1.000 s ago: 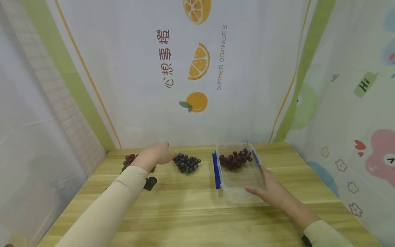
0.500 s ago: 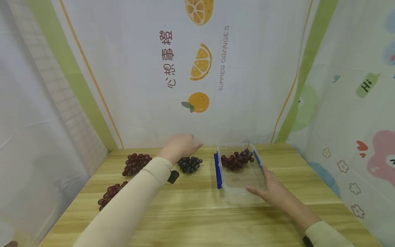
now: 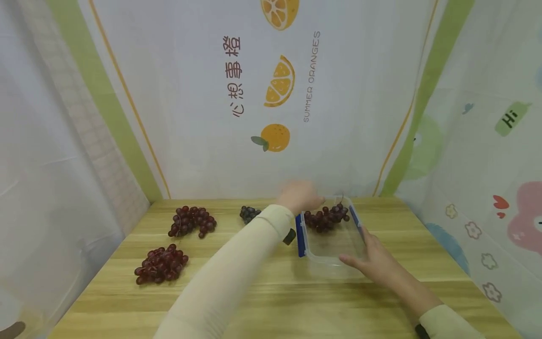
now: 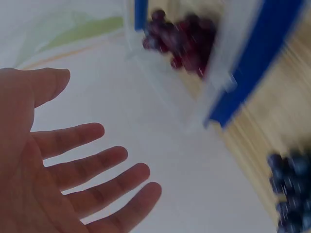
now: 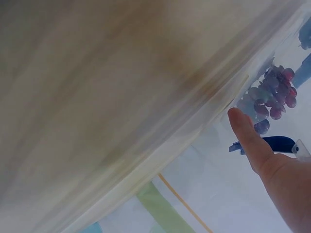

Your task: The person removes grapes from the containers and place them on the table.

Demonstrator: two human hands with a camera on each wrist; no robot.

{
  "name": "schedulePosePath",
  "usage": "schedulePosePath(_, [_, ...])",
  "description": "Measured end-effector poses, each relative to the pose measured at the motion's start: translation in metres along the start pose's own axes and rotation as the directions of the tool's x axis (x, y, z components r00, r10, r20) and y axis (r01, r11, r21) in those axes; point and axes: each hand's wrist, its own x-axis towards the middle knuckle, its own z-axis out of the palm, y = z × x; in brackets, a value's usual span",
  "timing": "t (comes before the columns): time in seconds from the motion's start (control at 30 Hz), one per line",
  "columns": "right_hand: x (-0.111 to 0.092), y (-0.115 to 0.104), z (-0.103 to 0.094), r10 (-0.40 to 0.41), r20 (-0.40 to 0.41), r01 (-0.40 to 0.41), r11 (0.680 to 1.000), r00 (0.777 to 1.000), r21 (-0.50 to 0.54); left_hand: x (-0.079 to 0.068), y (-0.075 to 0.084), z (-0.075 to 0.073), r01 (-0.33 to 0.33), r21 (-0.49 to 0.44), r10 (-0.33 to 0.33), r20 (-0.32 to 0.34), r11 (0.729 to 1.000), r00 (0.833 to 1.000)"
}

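Observation:
My left hand [image 3: 300, 195] is over the far left corner of a clear plastic food container [image 3: 332, 260] with blue side clips. In the left wrist view its fingers are spread and hold nothing. Inside the container, towards its back, lies a bunch of dark red grapes [image 3: 323, 220], also seen through the wall in the right wrist view. My right hand [image 3: 377, 261] holds the near right corner, thumb along the front and fingers against the right side. A bunch of black grapes [image 3: 249, 214] lies left of the container, partly hidden by my left sleeve.
Two bunches of red grapes lie on the left of the wooden table [image 3: 271, 310]: one farther back [image 3: 192, 220], one nearer [image 3: 162, 264]. A white curtain [image 3: 203, 155] printed with oranges hangs behind the table, and others hang at both sides.
My left hand has moved right, from near the red grapes, past the black grapes, to the container. Both red bunches at left have come into full view. My right hand stays at the container.

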Motion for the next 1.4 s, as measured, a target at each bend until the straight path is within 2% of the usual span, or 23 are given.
schedulePosePath(0.13, [0.002, 0.001, 0.000, -0.017, -0.017, 0.018, 1.000, 1.000, 0.007, 0.017, 0.027, 0.015, -0.044, -0.051, 0.042, -0.039, 0.998, 0.998])
schedulePosePath(0.27, [0.001, 0.002, -0.002, -0.029, -0.013, 0.030, 0.999, 0.999, 0.027, 0.033, 0.050, 0.039, -0.039, -0.162, 0.039, -0.009, 0.986, 0.999])
schedulePosePath(0.33, [-0.002, 0.005, -0.003, -0.006, 0.010, 0.006, 0.999, 1.000, 0.039, 0.040, 0.059, 0.055, -0.039, -0.171, 0.044, 0.028, 0.985, 0.999])
schedulePosePath(0.4, [-0.007, 0.007, -0.005, 0.019, 0.031, -0.020, 0.999, 0.999, 0.044, 0.047, 0.064, 0.074, -0.048, -0.166, 0.058, 0.056, 0.985, 0.997])
schedulePosePath(0.5, [-0.014, 0.011, -0.007, 0.056, 0.048, -0.058, 0.998, 0.997, 0.037, 0.055, 0.068, 0.097, -0.079, -0.112, 0.091, 0.115, 0.991, 0.989])
schedulePosePath(0.6, [-0.017, 0.012, -0.008, 0.038, 0.038, -0.039, 0.999, 0.999, 0.027, 0.061, 0.066, 0.110, -0.070, -0.103, 0.086, 0.156, 0.992, 0.984])
schedulePosePath(0.77, [-0.015, 0.009, -0.006, 0.008, 0.036, -0.009, 1.000, 0.999, 0.026, 0.057, 0.056, 0.105, -0.008, -0.038, 0.016, 0.212, 0.999, 0.977])
schedulePosePath(0.9, [-0.011, 0.004, -0.005, 0.017, 0.051, -0.019, 0.999, 0.999, 0.029, 0.048, 0.044, 0.095, 0.075, -0.016, -0.068, 0.267, 0.997, 0.961])
schedulePosePath(1.0, [-0.008, 0.001, -0.004, 0.017, 0.055, -0.019, 0.999, 0.998, 0.031, 0.043, 0.036, 0.090, 0.120, -0.011, -0.112, 0.277, 0.993, 0.954])
schedulePosePath(1.1, [-0.005, -0.002, -0.004, 0.020, 0.063, -0.023, 0.999, 0.998, 0.038, 0.043, 0.030, 0.088, 0.110, -0.029, -0.097, 0.291, 0.993, 0.952])
schedulePosePath(1.17, [-0.004, -0.003, -0.005, 0.018, 0.058, -0.020, 0.999, 0.998, 0.040, 0.045, 0.027, 0.088, 0.080, -0.061, -0.058, 0.309, 0.995, 0.949])
schedulePosePath(1.33, [-0.002, -0.004, -0.004, -0.030, 0.030, 0.028, 0.998, 0.999, 0.048, 0.060, 0.019, 0.093, 0.024, -0.183, 0.033, 0.301, 0.983, 0.953])
schedulePosePath(1.4, [-0.002, -0.004, -0.004, -0.043, 0.019, 0.042, 0.998, 0.999, 0.049, 0.066, 0.015, 0.093, 0.010, -0.242, 0.064, 0.295, 0.970, 0.953])
